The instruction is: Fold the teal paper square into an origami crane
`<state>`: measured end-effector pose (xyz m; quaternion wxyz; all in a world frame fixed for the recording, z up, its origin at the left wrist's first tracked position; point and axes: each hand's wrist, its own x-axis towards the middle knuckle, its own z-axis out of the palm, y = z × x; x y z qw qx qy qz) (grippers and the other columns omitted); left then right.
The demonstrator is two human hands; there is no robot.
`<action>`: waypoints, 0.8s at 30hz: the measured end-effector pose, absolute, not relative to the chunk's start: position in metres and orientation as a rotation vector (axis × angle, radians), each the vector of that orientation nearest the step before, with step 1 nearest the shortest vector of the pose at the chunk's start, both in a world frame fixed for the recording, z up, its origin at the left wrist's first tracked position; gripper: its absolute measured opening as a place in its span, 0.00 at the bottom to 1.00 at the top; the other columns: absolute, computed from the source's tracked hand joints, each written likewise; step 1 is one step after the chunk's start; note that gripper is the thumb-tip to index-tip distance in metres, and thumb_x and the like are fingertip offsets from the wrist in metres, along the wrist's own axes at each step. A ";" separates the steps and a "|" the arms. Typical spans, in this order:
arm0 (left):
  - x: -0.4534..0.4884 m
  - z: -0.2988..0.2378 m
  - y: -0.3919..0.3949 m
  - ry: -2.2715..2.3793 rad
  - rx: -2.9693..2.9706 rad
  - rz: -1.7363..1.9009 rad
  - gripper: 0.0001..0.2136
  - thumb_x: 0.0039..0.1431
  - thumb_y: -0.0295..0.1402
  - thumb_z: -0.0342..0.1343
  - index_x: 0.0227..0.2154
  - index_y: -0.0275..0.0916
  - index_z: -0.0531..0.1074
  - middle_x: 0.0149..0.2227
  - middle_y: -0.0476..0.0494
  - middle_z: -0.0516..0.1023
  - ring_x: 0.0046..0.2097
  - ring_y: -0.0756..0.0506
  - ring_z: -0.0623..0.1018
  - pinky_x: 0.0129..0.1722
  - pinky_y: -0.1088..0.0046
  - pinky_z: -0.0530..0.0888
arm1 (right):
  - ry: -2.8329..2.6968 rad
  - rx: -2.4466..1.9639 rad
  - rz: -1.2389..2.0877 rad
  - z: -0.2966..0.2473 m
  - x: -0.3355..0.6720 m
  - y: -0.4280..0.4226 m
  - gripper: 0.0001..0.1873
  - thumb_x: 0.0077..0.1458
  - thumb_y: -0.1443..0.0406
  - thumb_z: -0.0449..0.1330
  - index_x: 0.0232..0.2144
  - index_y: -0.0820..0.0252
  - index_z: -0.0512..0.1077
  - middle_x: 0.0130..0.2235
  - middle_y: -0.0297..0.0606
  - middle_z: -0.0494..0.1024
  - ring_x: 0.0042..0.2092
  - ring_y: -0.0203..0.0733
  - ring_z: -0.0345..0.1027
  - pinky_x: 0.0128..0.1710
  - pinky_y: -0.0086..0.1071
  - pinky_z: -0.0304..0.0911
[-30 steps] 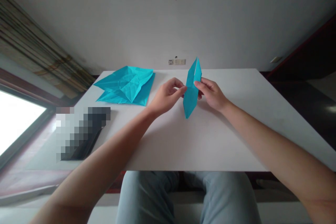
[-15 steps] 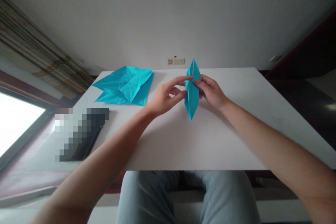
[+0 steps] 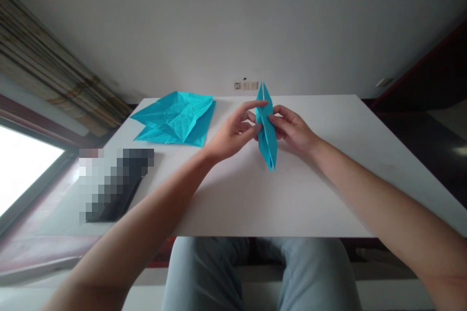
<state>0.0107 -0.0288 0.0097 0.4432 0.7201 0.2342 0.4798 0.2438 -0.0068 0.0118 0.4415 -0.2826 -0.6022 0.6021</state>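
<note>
My left hand and my right hand hold a long, narrow folded piece of turquoise origami paper upright above the white table, pinching it from either side. Its top leans slightly left, and a slit runs along its length. Some of its middle is hidden by my fingers. To the left, well away from both hands, a creased, partly folded turquoise paper sheet lies flat on the table.
A dark, pixelated object lies on the white table at the left, under my left forearm. Wall sockets sit beyond the far edge. A bright window and a curtain are at the left.
The folded paper has turned in my hands, with its top tip now leaning left and its lower tip swung right. My left fingers have shifted along it.
</note>
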 end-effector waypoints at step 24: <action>0.007 0.026 -0.034 0.694 1.893 1.166 0.09 0.68 0.38 0.74 0.43 0.40 0.81 0.46 0.43 0.85 0.42 0.47 0.87 0.49 0.69 0.85 | -1.627 -0.719 1.246 0.019 0.243 -0.013 0.27 0.61 0.40 0.79 0.42 0.50 0.77 0.34 0.29 0.80 0.27 0.33 0.64 0.26 0.31 0.62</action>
